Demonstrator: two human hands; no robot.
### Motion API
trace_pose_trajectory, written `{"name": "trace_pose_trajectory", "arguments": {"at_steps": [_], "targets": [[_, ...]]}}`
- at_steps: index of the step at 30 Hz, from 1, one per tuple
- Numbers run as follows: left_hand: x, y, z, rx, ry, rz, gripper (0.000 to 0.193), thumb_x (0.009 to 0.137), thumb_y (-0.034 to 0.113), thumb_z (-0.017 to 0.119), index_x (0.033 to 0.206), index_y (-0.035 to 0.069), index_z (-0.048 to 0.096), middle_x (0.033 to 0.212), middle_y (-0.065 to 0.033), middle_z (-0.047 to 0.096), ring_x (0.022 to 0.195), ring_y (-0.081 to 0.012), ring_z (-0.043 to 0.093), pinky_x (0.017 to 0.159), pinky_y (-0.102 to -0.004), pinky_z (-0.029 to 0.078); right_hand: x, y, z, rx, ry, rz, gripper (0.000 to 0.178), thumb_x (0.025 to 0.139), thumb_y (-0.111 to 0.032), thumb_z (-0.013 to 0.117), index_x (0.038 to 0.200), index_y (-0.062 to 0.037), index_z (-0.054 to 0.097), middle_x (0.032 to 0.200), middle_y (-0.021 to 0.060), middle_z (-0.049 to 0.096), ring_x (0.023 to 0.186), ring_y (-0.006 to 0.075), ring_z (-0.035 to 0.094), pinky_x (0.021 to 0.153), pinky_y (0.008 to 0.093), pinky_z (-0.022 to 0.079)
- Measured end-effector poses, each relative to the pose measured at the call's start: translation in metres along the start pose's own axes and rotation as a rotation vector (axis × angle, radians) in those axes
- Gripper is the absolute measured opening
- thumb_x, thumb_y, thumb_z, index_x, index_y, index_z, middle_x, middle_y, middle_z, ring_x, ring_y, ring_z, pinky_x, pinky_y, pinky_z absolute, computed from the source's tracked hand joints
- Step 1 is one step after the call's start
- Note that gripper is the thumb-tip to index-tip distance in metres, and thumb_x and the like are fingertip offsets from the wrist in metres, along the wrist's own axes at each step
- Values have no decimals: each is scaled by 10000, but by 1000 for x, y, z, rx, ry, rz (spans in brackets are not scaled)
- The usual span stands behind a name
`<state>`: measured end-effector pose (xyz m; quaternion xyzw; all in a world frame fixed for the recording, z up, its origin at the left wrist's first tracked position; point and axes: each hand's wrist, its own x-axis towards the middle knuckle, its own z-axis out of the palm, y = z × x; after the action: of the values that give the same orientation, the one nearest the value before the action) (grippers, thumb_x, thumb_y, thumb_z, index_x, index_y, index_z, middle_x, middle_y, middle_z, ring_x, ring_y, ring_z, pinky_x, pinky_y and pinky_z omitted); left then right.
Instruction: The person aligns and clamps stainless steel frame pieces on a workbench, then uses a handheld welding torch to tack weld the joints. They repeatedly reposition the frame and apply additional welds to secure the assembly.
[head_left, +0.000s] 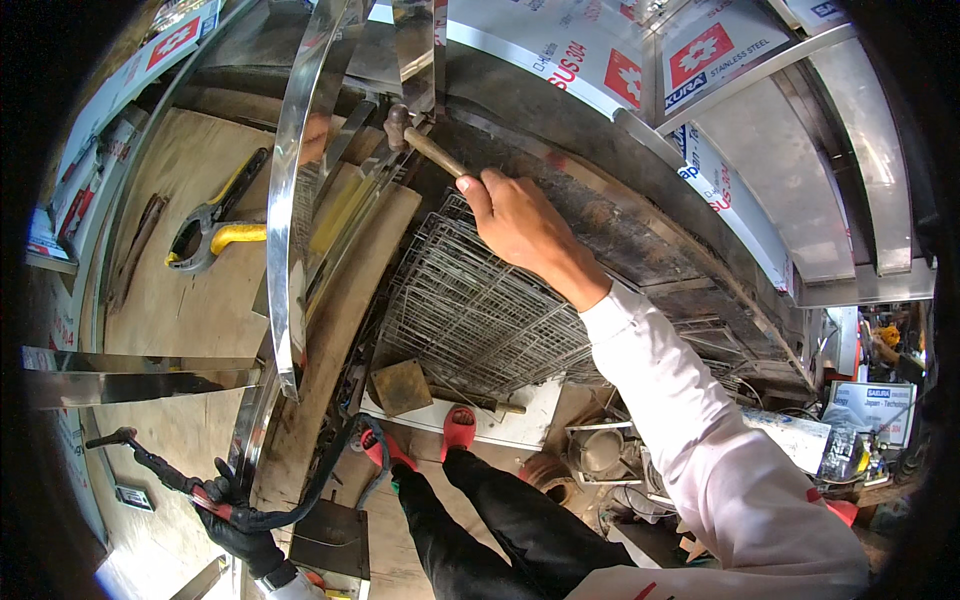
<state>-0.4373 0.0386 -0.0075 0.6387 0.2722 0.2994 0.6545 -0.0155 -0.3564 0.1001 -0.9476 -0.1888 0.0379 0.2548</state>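
Note:
My right hand (pixel 525 228), bare with a white sleeve, is closed around the wooden handle of a hammer (pixel 436 153). The hammer's head is up beside the lower end of an upright shiny metal strip (pixel 414 50); whether they touch I cannot tell. At the lower left my left hand (pixel 237 525) wears a black glove. It grips a welding torch (pixel 160 468) with a red part by the fingers, its thin black tip pointing left. A dark cable (pixel 325 490) runs from the torch to the right. Another long polished strip (pixel 288 210) stands on the wooden bench.
A yellow-and-black hand tool (pixel 212 225) lies on the plywood bench top (pixel 145 300). Stacked wire racks (pixel 480 300) fill the middle, above my feet in red sandals (pixel 459 430). Film-covered steel panels (pixel 560 45) stand behind. Clutter and a metal stand (pixel 605 450) are at lower right.

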Motion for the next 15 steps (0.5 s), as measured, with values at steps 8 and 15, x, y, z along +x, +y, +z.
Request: {"name": "trace_pose_trajectory", "arguments": {"at_steps": [8, 15], "targets": [[-7, 22, 40, 112, 59, -28, 654, 1042, 393, 582, 1439, -104, 429, 1035, -101, 528, 1101, -255, 580, 1156, -478, 448, -13, 7, 11, 71, 5, -70, 416, 1088, -348, 506, 880, 8, 561, 621, 253, 619, 601, 473, 647, 521, 533, 484], [6, 17, 30, -262, 202, -159, 422, 1048, 333, 563, 1211, -53, 508, 959, -90, 544, 1125, -312, 606, 1177, -598, 392, 19, 68, -42, -201, 352, -65, 419, 1042, -479, 561, 1022, -64, 612, 694, 183, 692, 687, 428, 709, 635, 533, 554]]}}
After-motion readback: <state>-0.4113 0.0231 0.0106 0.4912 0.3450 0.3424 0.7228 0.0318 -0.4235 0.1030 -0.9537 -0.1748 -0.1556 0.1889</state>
